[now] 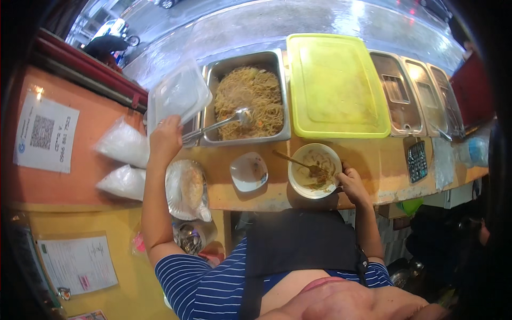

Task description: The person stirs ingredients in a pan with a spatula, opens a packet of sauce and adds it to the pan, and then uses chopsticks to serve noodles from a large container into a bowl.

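Note:
My left hand (167, 136) grips the near edge of a translucent plastic lid (178, 92), tilted above the left end of the row of food pans. Just right of that hand, the handle of a metal serving utensil (218, 125) reaches over a steel pan (287, 100) of stir-fried noodles (248, 96). Its head rests on the noodles. My right hand (353, 185) holds the right rim of a white bowl (298, 180) at the counter's front edge. Inside are a fork (298, 161) and some noodle scraps. A small white dish (245, 182) sits left of the bowl.
A yellow-green lid (336, 84) covers the middle pan. Steel pans (396, 92) continue rightward, with a calculator (417, 160) in front. Clear bags of white contents (122, 144) and a plastic-wrapped package (186, 188) lie left. Beyond the counter (272, 194) is a wet street (256, 24).

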Tool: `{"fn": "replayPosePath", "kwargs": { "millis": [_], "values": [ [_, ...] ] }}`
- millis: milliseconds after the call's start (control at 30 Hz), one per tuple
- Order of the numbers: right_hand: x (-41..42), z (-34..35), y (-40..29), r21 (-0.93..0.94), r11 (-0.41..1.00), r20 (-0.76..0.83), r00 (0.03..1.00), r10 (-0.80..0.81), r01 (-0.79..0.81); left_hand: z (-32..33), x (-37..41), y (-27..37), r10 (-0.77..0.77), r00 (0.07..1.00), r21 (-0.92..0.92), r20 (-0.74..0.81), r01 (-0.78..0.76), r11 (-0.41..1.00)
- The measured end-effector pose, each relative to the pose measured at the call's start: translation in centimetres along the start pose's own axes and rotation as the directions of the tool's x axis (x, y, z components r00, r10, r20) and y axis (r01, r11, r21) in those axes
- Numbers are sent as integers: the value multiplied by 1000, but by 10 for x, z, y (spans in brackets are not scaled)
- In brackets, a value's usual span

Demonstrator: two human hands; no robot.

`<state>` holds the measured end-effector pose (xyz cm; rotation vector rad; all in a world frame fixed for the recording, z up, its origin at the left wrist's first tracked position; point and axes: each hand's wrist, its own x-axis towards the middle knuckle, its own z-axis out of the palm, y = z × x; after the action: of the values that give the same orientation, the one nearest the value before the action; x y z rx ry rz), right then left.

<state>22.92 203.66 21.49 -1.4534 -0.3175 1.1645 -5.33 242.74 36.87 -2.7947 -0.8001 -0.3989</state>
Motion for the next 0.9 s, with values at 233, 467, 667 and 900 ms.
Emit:
{"fn": "replayPosePath", "kwargs": {
  "millis": [233,467,667,900],
  "values": [
    [5,-16,13,-86,993,12,996,86,-84,-34,62,136,199,911,-268,-361,-305,914],
    [-4,-12,11,20,999,56,998,-37,36,10,92,290,615,686,-250,-389,-721,646],
    [-5,-8,36,102,972,-111,973,-202,213,24,86,296,601,728,-428,-330,-683,592],
    [-19,-6,17,201,980,-105,994,25,-3,25,32,103,105,994,-32,-17,-106,994]
  ]
}}
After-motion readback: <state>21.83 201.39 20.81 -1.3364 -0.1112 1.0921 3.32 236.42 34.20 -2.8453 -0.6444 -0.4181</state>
